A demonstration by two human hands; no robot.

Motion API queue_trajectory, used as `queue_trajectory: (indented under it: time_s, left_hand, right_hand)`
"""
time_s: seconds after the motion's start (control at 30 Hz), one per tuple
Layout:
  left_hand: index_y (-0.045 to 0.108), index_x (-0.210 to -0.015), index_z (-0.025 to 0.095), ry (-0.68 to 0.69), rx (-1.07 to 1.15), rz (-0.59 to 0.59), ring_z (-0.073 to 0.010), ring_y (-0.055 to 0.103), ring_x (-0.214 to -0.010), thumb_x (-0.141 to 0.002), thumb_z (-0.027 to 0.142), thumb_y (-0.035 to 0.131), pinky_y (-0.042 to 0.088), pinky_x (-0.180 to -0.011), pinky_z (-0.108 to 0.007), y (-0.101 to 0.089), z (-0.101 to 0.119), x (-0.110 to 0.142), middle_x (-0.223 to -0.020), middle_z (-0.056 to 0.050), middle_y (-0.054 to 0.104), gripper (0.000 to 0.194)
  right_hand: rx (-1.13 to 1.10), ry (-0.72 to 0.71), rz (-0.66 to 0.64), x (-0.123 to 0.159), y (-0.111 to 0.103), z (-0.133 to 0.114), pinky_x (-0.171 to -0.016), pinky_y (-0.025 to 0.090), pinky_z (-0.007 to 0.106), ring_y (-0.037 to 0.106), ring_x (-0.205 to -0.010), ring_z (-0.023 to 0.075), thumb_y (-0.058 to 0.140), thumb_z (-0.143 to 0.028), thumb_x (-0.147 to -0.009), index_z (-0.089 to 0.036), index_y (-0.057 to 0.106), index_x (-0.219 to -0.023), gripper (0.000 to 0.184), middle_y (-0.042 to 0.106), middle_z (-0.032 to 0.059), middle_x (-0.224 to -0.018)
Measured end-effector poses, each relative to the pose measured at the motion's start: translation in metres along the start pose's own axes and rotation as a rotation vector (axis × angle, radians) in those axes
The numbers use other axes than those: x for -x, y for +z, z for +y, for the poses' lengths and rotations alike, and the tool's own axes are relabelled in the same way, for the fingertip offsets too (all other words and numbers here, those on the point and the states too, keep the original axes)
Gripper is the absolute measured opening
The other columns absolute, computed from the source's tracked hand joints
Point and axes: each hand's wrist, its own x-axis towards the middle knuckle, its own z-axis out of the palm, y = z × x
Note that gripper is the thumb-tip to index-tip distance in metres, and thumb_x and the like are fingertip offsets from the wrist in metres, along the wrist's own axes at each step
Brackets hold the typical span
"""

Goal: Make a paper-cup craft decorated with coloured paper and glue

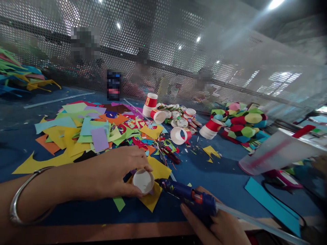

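My left hand [112, 175] reaches in from the left with a metal bangle on the wrist. Its fingers pinch a small cut-off paper cup bottom [143, 181] held over a yellow paper piece [153, 199] on the blue table. My right hand [219, 226] at the bottom right grips a blue hot glue gun [190, 196]. The gun's nozzle points left and almost touches the cup piece. A clear glue stick sticks out of the gun's back toward the lower right.
Several coloured paper scraps [87, 132] cover the table's left and middle. Red-and-white paper cups [178, 134] and cut cup bottoms lie behind. A multicoloured paper ball [242, 124] sits right, with a clear plastic cup [276, 151] and a teal strip [270, 204]. Perforated mesh stands behind.
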Motion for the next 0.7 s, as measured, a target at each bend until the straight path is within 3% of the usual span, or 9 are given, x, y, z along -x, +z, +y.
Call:
queue_trajectory:
  time_s: [0.1, 0.33, 0.7]
  left_hand:
    - [0.068, -0.107, 0.030, 0.008, 0.039, -0.041, -0.0187, 0.058, -0.098, -0.082, 0.035, 0.075, 0.043, -0.083, -0.029, -0.001, -0.001, -0.003, -0.106, 0.000, 0.064, 0.027]
    - [0.065, -0.112, 0.030, -0.014, 0.064, -0.021, -0.0206, 0.058, -0.099, -0.079, 0.040, 0.076, 0.042, -0.081, -0.030, 0.002, -0.005, -0.002, -0.107, 0.000, 0.064, 0.036]
    - [0.061, -0.117, 0.032, -0.050, 0.026, -0.001, -0.0231, 0.055, -0.103, -0.075, 0.047, 0.078, 0.043, -0.086, -0.034, 0.005, -0.011, -0.001, -0.113, 0.000, 0.061, 0.047]
  right_hand:
    - [-0.040, -0.106, -0.110, 0.000, -0.002, 0.004, -0.072, 0.061, 0.025, 0.076, -0.078, 0.0207, 0.047, -0.022, -0.094, -0.027, 0.079, -0.082, 0.035, 0.078, 0.0040, -0.076]
    - [0.010, -0.164, -0.072, 0.007, -0.001, 0.012, -0.072, 0.063, 0.029, 0.076, -0.085, 0.0237, 0.047, -0.030, -0.095, -0.025, 0.079, -0.088, 0.033, 0.079, 0.0080, -0.090]
    - [0.128, -0.261, -0.026, 0.009, 0.000, 0.011, -0.075, 0.061, 0.030, 0.075, -0.089, 0.0232, 0.047, -0.012, -0.086, -0.023, 0.079, -0.089, 0.033, 0.079, 0.0092, -0.090]
